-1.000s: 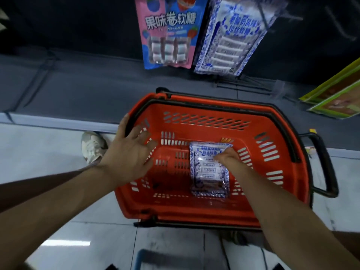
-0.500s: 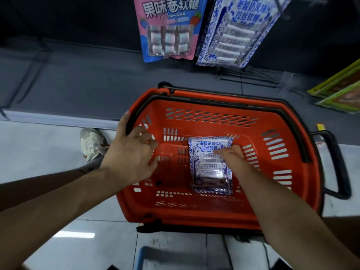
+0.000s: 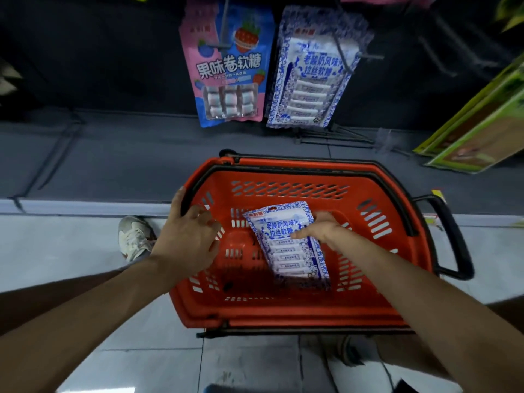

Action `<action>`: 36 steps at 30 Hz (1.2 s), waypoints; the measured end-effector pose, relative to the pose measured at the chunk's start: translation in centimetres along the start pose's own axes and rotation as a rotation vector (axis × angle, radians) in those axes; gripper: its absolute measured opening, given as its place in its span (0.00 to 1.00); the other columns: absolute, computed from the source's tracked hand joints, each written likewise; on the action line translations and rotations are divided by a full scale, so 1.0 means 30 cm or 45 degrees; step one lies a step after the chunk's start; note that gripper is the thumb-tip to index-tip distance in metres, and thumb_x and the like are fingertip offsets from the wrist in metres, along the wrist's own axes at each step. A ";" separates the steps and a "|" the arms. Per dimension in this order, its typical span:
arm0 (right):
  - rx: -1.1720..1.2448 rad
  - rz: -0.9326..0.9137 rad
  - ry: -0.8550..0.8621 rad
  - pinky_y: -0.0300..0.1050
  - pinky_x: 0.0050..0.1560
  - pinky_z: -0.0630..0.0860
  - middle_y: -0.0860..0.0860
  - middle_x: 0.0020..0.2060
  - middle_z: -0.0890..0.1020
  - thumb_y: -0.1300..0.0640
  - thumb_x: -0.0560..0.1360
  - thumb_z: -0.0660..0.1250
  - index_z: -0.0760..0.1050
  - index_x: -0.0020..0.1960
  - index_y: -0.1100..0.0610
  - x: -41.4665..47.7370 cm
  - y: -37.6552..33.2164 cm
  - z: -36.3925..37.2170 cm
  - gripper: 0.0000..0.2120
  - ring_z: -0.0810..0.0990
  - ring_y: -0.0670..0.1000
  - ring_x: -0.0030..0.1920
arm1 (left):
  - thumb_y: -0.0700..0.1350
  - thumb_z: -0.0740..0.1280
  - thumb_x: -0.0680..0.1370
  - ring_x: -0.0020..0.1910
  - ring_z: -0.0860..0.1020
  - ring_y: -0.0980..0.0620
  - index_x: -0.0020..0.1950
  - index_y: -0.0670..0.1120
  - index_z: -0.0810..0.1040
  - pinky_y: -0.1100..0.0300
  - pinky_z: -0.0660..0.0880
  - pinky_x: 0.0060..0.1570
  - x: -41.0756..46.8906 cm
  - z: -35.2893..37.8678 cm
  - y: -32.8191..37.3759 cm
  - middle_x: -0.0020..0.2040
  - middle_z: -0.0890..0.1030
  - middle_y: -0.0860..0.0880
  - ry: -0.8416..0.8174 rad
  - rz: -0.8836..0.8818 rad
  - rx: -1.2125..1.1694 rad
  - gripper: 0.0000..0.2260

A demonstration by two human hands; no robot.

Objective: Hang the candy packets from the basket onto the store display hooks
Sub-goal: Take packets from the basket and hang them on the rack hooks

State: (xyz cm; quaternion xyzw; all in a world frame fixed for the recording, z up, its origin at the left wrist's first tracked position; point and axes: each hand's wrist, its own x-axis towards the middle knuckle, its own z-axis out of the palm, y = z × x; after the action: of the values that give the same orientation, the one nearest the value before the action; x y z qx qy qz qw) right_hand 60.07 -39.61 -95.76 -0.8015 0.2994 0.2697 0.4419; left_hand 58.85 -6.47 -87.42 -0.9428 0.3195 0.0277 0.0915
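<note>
An orange shopping basket (image 3: 289,310) stands on the floor below me. Inside it, my right hand (image 3: 321,229) pinches a blue-and-white candy packet (image 3: 286,245), thumb on its face, and holds it tilted with its top edge raised off the basket floor. My left hand (image 3: 188,239) grips the basket's left rim, fingers curled over the edge. On the dark display wall above hang a pink-and-blue candy packet (image 3: 229,69) and, to its right, a blue-and-white packet (image 3: 314,72), each on a metal hook (image 3: 222,26).
Bare metal hooks (image 3: 334,136) jut from the wall just behind the basket's far rim. Green boxed goods (image 3: 479,131) lean at the right. The basket's black handle (image 3: 450,236) sticks out to the right. A white shoe (image 3: 134,238) sits left of the basket.
My right hand has taken hold of the packet and lifted its top end, tilting it leftward. The view has risen, showing more of the hanging packets. My left hand stays on the rim.
</note>
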 end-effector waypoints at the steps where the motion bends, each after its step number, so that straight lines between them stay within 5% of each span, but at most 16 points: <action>1: -0.014 -0.043 -0.006 0.51 0.77 0.67 0.57 0.77 0.70 0.55 0.63 0.87 0.64 0.80 0.61 -0.021 -0.017 -0.009 0.52 0.69 0.59 0.77 | 0.57 0.56 0.74 0.58 0.81 0.42 0.53 0.50 0.87 0.30 0.51 0.78 0.001 0.000 0.000 0.51 0.86 0.47 -0.003 -0.008 0.011 0.23; 7: -0.014 -0.313 0.027 0.54 0.72 0.74 0.53 0.67 0.81 0.51 0.57 0.89 0.74 0.74 0.62 -0.187 -0.137 -0.128 0.50 0.79 0.57 0.69 | 0.62 0.59 0.74 0.60 0.80 0.40 0.65 0.48 0.82 0.31 0.55 0.77 0.012 -0.008 0.010 0.54 0.85 0.45 0.074 -0.042 -0.070 0.27; 11: 0.018 -0.457 0.036 0.51 0.65 0.80 0.48 0.51 0.89 0.55 0.59 0.89 0.84 0.60 0.56 -0.327 -0.204 -0.240 0.31 0.87 0.50 0.54 | 0.73 0.59 0.75 0.68 0.77 0.42 0.77 0.50 0.72 0.33 0.54 0.79 0.018 -0.054 0.053 0.61 0.84 0.46 0.116 -0.098 -0.104 0.37; 16: 0.177 -0.613 0.004 0.55 0.65 0.80 0.50 0.51 0.89 0.51 0.60 0.88 0.84 0.59 0.56 -0.477 -0.287 -0.366 0.30 0.87 0.52 0.54 | 0.78 0.58 0.75 0.68 0.77 0.49 0.75 0.58 0.69 0.43 0.66 0.76 0.073 -0.221 0.121 0.66 0.81 0.53 0.280 -0.247 -0.649 0.36; 19: 0.386 -0.692 -0.057 0.57 0.65 0.80 0.53 0.52 0.89 0.58 0.65 0.85 0.85 0.57 0.58 -0.524 -0.311 -0.406 0.22 0.87 0.55 0.55 | 0.64 0.73 0.77 0.61 0.81 0.62 0.69 0.57 0.75 0.56 0.77 0.62 0.111 -0.352 0.161 0.62 0.83 0.63 0.327 -0.236 -1.445 0.23; 23: 0.621 -0.687 -0.107 0.62 0.66 0.79 0.57 0.54 0.88 0.55 0.58 0.85 0.85 0.59 0.61 -0.526 -0.316 -0.436 0.30 0.87 0.59 0.57 | 0.43 0.74 0.79 0.58 0.85 0.53 0.64 0.47 0.82 0.60 0.81 0.56 0.186 -0.467 0.221 0.58 0.87 0.53 0.461 -0.278 -2.086 0.14; 33: 0.699 -0.752 -0.029 0.50 0.55 0.83 0.53 0.54 0.88 0.54 0.79 0.73 0.83 0.62 0.56 -0.480 -0.360 -0.540 0.13 0.87 0.57 0.57 | 0.43 0.74 0.79 0.53 0.87 0.47 0.59 0.43 0.85 0.47 0.83 0.56 0.387 -0.537 0.277 0.53 0.88 0.48 0.491 -0.610 -2.403 0.09; 36: 0.773 -0.769 0.107 0.61 0.64 0.80 0.54 0.53 0.89 0.54 0.79 0.74 0.85 0.58 0.57 -0.426 -0.367 -0.564 0.10 0.87 0.58 0.56 | 0.43 0.74 0.79 0.52 0.87 0.44 0.58 0.42 0.86 0.47 0.82 0.56 0.426 -0.524 0.293 0.53 0.88 0.45 0.419 -0.681 -2.478 0.09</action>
State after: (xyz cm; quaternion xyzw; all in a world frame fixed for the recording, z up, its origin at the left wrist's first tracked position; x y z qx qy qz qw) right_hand 62.19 -46.50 -73.00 -0.6971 0.1349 -0.0048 0.7041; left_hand 63.56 -23.95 -74.77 -0.6410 -0.0539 0.1239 -0.7556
